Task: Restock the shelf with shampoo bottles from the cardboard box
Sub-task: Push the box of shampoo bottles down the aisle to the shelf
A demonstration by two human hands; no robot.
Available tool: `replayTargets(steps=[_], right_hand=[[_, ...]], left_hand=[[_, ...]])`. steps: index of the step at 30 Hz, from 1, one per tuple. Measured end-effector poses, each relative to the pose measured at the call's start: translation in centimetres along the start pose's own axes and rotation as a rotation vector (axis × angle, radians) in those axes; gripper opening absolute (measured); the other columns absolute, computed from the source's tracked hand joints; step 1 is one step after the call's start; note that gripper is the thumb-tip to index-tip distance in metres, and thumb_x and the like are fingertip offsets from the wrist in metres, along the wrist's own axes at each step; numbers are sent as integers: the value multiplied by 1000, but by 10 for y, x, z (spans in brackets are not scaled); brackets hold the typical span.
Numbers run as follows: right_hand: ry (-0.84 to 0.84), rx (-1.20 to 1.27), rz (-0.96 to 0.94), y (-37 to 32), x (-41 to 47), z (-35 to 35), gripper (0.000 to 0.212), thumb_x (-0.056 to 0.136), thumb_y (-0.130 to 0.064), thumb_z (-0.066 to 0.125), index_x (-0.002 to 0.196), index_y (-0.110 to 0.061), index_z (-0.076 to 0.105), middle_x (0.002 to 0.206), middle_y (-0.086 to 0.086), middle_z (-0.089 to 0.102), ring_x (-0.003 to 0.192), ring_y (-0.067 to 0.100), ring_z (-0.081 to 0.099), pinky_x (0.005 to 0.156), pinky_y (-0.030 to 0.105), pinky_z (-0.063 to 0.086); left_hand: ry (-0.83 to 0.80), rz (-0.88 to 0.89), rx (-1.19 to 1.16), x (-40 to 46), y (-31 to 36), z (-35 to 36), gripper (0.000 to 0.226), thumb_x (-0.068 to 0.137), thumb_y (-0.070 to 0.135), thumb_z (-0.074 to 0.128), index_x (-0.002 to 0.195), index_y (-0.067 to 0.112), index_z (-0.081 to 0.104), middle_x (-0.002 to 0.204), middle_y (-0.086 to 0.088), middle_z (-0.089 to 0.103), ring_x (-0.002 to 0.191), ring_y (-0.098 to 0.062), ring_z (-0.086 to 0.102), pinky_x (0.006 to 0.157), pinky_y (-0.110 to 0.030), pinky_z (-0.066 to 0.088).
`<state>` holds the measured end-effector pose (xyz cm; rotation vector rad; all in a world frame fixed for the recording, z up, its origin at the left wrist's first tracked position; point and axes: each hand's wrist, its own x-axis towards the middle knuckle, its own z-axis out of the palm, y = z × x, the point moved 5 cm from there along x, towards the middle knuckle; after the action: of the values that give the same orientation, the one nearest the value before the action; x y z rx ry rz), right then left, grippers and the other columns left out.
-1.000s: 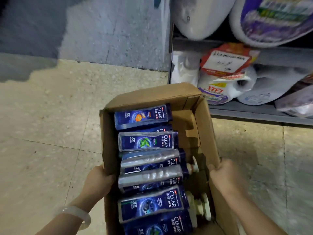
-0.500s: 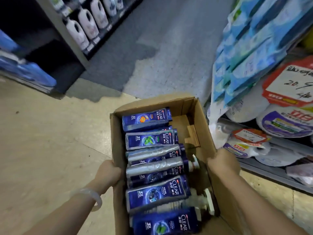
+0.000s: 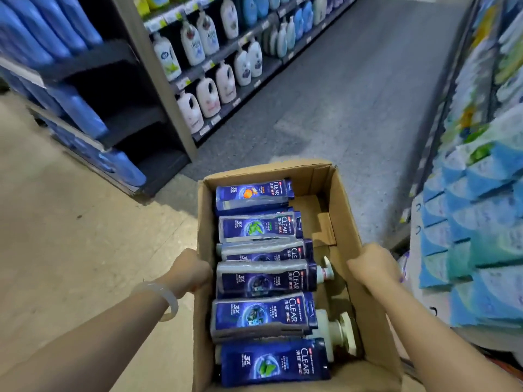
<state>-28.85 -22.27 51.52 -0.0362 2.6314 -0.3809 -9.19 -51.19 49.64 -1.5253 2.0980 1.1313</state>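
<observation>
Head view shows us carrying an open brown cardboard box [image 3: 348, 222] between both hands. Our left hand [image 3: 190, 271], with a pale translucent bangle [image 3: 165, 299] on its wrist, grips the box's left wall with curled fingers; our right hand [image 3: 372, 265] curls over the right wall's top edge. Between the hands, dark blue flat shampoo bottles [image 3: 264, 278] labelled CLEAR lie on their sides in a row, white pump tops pointing right. Ahead on the left, a dark store shelf [image 3: 181, 80] carries white pump bottles; blue packs hang at right.
</observation>
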Motion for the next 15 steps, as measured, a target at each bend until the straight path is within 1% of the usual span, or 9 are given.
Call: replayTargets(steps=[1, 4, 5, 8, 10, 13, 15], right_hand=[[-2, 9, 5, -14, 14, -7, 8, 86, -18, 56, 89, -10, 55, 83, 8, 53, 76, 24, 51, 69, 30, 45], [-14, 24, 1, -54, 56, -32, 10, 88, -17, 55, 83, -11, 49, 72, 3, 49, 65, 17, 48, 62, 27, 40], [-8, 22, -5, -68, 72, -43, 10, 88, -17, 55, 83, -12, 48, 71, 2, 48, 66, 17, 48, 62, 27, 40], [34, 3, 11, -108, 127, -74, 6, 86, -16, 54, 90, -11, 54, 83, 7, 57, 80, 25, 56, 65, 28, 42], [43, 5, 43, -133, 169, -91, 8, 85, -16, 53, 90, -11, 56, 82, 7, 56, 81, 26, 55, 65, 27, 41], [59, 38, 125, -163, 230, -117, 23, 84, -19, 54, 103, -9, 61, 100, 11, 64, 93, 29, 60, 69, 27, 43], [72, 32, 159, -182, 269, -139, 24, 85, -19, 54, 105, -8, 60, 106, 11, 64, 99, 29, 60, 70, 27, 42]], left_hand=[[-6, 3, 5, 15, 16, -9, 14, 73, -4, 52, 83, -9, 61, 67, -19, 60, 47, -25, 52, 31, -21, 35], [-15, -1, 20, 57, 67, -34, 15, 76, -4, 53, 88, -8, 60, 76, -20, 63, 53, -26, 54, 31, -19, 36], [-15, 0, 20, 71, 85, -41, 15, 76, -4, 53, 89, -8, 60, 76, -19, 63, 54, -27, 55, 32, -19, 37], [-27, 20, 6, 114, 146, -63, 11, 76, -7, 50, 83, -8, 59, 68, -18, 60, 51, -27, 55, 33, -20, 38], [-42, 63, 20, 146, 191, -76, 9, 76, -8, 49, 72, -3, 55, 60, -15, 55, 46, -25, 52, 30, -18, 37], [-67, 172, 66, 204, 270, -92, 24, 79, -6, 52, 62, 9, 44, 60, -8, 49, 48, -19, 48, 27, -15, 37], [-65, 187, 50, 234, 324, -105, 27, 80, -4, 53, 60, 10, 41, 60, -7, 48, 49, -18, 48, 26, -14, 37]])
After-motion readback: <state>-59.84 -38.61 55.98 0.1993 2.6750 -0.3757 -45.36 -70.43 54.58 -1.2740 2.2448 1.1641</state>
